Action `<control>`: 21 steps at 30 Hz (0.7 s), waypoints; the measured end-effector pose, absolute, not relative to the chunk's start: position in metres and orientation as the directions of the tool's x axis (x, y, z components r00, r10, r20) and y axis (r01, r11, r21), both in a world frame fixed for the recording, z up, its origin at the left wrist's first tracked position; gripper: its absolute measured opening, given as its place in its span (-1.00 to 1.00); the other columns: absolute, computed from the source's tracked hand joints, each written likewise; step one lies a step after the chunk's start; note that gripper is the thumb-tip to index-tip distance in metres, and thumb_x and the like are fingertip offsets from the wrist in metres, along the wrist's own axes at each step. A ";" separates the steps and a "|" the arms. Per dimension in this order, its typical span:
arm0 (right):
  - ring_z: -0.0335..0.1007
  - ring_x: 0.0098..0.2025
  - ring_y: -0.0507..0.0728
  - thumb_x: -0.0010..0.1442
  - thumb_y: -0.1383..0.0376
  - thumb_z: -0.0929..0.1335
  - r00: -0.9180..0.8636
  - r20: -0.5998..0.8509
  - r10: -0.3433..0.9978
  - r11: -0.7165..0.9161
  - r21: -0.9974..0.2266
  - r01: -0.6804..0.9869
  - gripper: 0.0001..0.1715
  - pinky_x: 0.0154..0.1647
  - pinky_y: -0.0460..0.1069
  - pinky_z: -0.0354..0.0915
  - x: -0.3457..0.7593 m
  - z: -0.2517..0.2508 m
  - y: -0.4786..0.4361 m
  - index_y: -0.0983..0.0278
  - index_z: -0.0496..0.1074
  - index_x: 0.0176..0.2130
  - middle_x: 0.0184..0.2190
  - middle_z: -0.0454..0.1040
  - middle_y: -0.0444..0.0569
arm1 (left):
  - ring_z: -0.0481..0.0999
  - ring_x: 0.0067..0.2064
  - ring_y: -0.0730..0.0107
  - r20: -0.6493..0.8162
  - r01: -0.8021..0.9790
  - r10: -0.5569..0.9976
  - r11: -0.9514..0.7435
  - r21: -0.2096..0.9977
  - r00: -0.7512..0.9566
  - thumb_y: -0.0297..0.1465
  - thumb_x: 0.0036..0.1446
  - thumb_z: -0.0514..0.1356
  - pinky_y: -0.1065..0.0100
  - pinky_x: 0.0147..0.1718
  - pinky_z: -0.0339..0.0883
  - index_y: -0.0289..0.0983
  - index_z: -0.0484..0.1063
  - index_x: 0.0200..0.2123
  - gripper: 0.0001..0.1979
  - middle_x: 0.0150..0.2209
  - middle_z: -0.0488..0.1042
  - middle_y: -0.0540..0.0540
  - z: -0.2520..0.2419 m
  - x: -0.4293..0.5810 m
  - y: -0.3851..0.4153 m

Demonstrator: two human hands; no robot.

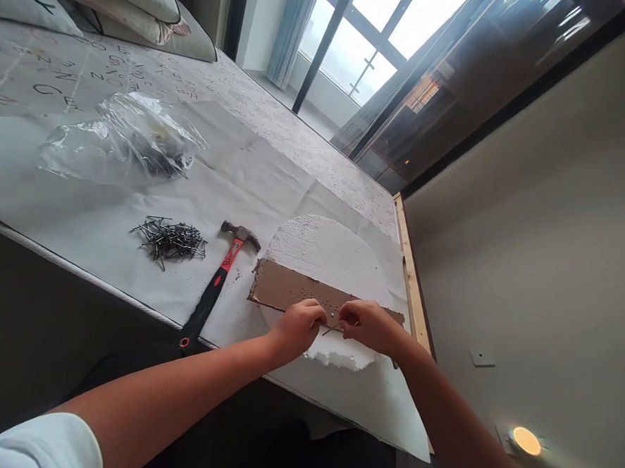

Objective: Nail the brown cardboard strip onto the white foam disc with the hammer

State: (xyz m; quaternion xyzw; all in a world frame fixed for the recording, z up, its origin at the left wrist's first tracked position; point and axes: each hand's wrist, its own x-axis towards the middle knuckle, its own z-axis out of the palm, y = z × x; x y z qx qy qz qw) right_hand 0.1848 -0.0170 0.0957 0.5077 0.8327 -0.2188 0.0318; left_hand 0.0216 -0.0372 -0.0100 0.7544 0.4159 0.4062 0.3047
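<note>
A brown strip of board (275,280) dotted with small dark marks lies across a rough white foam slab (327,243). Over the strip's near edge, my right hand (369,325) pinches a thin nail (330,330) that points down and to the left. My left hand (300,326) is just left of it, fingers closed together; whatever they may hold is hidden. To the left of the board lies a claw hammer (218,282) with a red and black handle, touched by neither hand. A loose pile of nails (172,239) sits farther left.
A crumpled clear plastic bag (130,138) with more nails rests behind the pile. Grey-white sheeting (232,158) covers part of a bed with a letter print. Pillows (120,3) are stacked at the far left. A wooden edge (415,283) and a wall bound the right side.
</note>
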 end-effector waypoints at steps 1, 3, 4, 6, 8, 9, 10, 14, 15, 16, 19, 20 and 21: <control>0.27 -0.50 0.00 0.04 0.39 0.24 -0.489 -0.274 0.828 0.387 -0.352 0.852 -0.85 -0.50 -0.13 0.18 0.183 0.096 -0.018 0.24 0.38 -0.47 -0.55 0.42 -0.17 | 0.44 -0.31 0.45 0.318 0.343 0.903 -0.408 0.846 0.290 -0.66 -0.06 0.02 0.45 -0.30 0.30 -0.29 0.45 -0.47 -0.75 -0.39 0.48 -0.05 -0.006 0.020 -0.036; 0.28 -0.51 -0.01 0.03 0.41 0.24 -0.502 -0.271 0.821 0.388 -0.380 0.840 -0.84 -0.52 -0.14 0.17 0.179 0.095 -0.019 0.25 0.38 -0.48 -0.57 0.40 -0.18 | 0.42 -0.36 0.45 0.233 0.283 0.934 -0.309 0.908 0.272 -0.59 -0.03 0.06 0.45 -0.35 0.29 -0.29 0.44 -0.48 -0.82 -0.44 0.47 -0.03 -0.001 0.018 -0.035; 0.27 -0.52 -0.01 0.04 0.41 0.24 -0.509 -0.269 0.818 0.391 -0.389 0.834 -0.84 -0.53 -0.14 0.16 0.177 0.094 -0.020 0.25 0.38 -0.48 -0.58 0.39 -0.19 | 0.42 -0.37 0.45 0.193 0.255 0.940 -0.267 0.929 0.281 -0.56 -0.02 0.07 0.45 -0.36 0.29 -0.29 0.44 -0.45 -0.84 -0.45 0.47 -0.02 0.000 0.018 -0.036; 0.25 -0.54 -0.03 0.03 0.42 0.24 -0.521 -0.262 0.812 0.400 -0.400 0.825 -0.83 -0.56 -0.15 0.13 0.173 0.090 -0.020 0.26 0.39 -0.49 -0.59 0.37 -0.20 | 0.44 -0.37 0.45 0.112 0.173 0.931 -0.181 0.968 0.348 -0.52 0.00 0.06 0.45 -0.39 0.30 -0.30 0.44 -0.39 -0.83 -0.43 0.48 -0.03 0.001 0.021 -0.040; 0.22 -0.55 -0.04 0.04 0.43 0.25 -0.521 -0.245 0.818 0.406 -0.395 0.824 -0.82 -0.57 -0.15 0.11 0.171 0.084 -0.022 0.27 0.41 -0.49 -0.60 0.37 -0.19 | 0.47 -0.39 0.45 0.028 0.062 0.901 -0.061 0.996 0.433 -0.52 0.01 0.03 0.46 -0.43 0.31 -0.32 0.42 -0.32 -0.80 -0.43 0.48 -0.03 0.000 0.025 -0.043; 0.22 -0.54 -0.04 0.04 0.42 0.25 -0.516 -0.233 0.824 0.408 -0.389 0.826 -0.82 -0.55 -0.14 0.11 0.170 0.082 -0.022 0.27 0.42 -0.49 -0.60 0.38 -0.19 | 0.48 -0.41 0.45 -0.013 0.016 0.886 0.007 1.000 0.464 -0.52 0.01 0.01 0.46 -0.45 0.32 -0.34 0.40 -0.30 -0.79 -0.44 0.47 -0.03 -0.002 0.026 -0.045; 0.23 -0.53 -0.03 0.06 0.41 0.26 -0.512 -0.222 0.830 0.409 -0.382 0.829 -0.82 -0.54 -0.14 0.12 0.171 0.079 -0.022 0.27 0.43 -0.49 -0.58 0.39 -0.18 | 0.48 -0.44 0.46 -0.049 -0.013 0.875 0.064 0.998 0.482 -0.52 0.03 -0.01 0.47 -0.47 0.32 -0.35 0.38 -0.29 -0.79 -0.45 0.46 -0.02 -0.003 0.028 -0.046; 0.31 -0.46 -0.02 0.15 0.33 0.26 -0.454 -0.182 0.872 0.380 -0.333 0.863 -0.83 -0.47 -0.14 0.20 0.186 0.071 -0.019 0.24 0.45 -0.32 -0.48 0.47 -0.16 | 0.45 -0.51 0.50 -0.044 0.127 0.885 -0.017 0.992 0.464 -0.52 0.10 -0.06 0.46 -0.49 0.32 -0.34 0.39 -0.27 -0.75 -0.48 0.46 -0.02 -0.007 0.026 -0.047; 0.33 -0.44 0.00 0.18 0.33 0.24 -0.419 -0.164 0.893 0.359 -0.302 0.883 -0.80 -0.45 -0.13 0.22 0.192 0.069 -0.017 0.25 0.45 -0.29 -0.44 0.48 -0.13 | 0.48 -0.45 0.47 0.012 0.211 0.888 -0.123 0.970 0.460 -0.55 0.09 -0.06 0.44 -0.44 0.34 -0.33 0.40 -0.25 -0.74 -0.42 0.49 -0.04 -0.007 0.024 -0.047; 0.35 -0.41 0.02 0.20 0.34 0.21 -0.381 -0.145 0.913 0.336 -0.263 0.904 -0.77 -0.43 -0.11 0.23 0.197 0.066 -0.014 0.27 0.44 -0.28 -0.41 0.49 -0.09 | 0.51 -0.35 0.42 0.079 0.296 0.878 -0.242 0.924 0.472 -0.58 0.07 -0.04 0.41 -0.36 0.37 -0.31 0.41 -0.23 -0.72 -0.33 0.52 -0.08 -0.007 0.022 -0.048; 0.37 -0.38 0.05 0.20 0.37 0.23 -0.315 -0.141 0.938 0.296 -0.141 0.945 -0.79 -0.39 -0.05 0.27 0.210 0.052 -0.008 0.31 0.44 -0.37 -0.41 0.49 -0.05 | 0.49 -0.07 0.22 0.178 0.486 0.784 -0.527 0.697 0.595 -0.69 -0.06 0.00 0.28 -0.16 0.37 -0.30 0.40 -0.22 -0.64 0.04 0.41 -0.21 -0.008 0.019 -0.051; 0.38 -0.38 0.05 0.21 0.36 0.26 -0.313 -0.160 0.936 0.299 -0.107 0.948 -0.81 -0.38 -0.05 0.28 0.211 0.047 -0.007 0.32 0.43 -0.40 -0.41 0.48 -0.08 | 0.48 -0.05 0.17 0.155 0.524 0.753 -0.574 0.630 0.639 -0.70 -0.09 0.01 0.24 -0.16 0.38 -0.32 0.40 -0.23 -0.64 0.12 0.33 -0.25 -0.009 0.019 -0.053; 0.39 -0.37 0.04 0.21 0.34 0.29 -0.314 -0.182 0.932 0.306 -0.075 0.949 -0.82 -0.36 -0.04 0.30 0.212 0.042 -0.006 0.32 0.42 -0.41 -0.41 0.48 -0.10 | 0.49 -0.06 0.13 0.122 0.552 0.731 -0.603 0.576 0.672 -0.71 -0.10 0.02 0.22 -0.17 0.39 -0.34 0.39 -0.25 -0.65 0.17 0.25 -0.29 -0.009 0.020 -0.053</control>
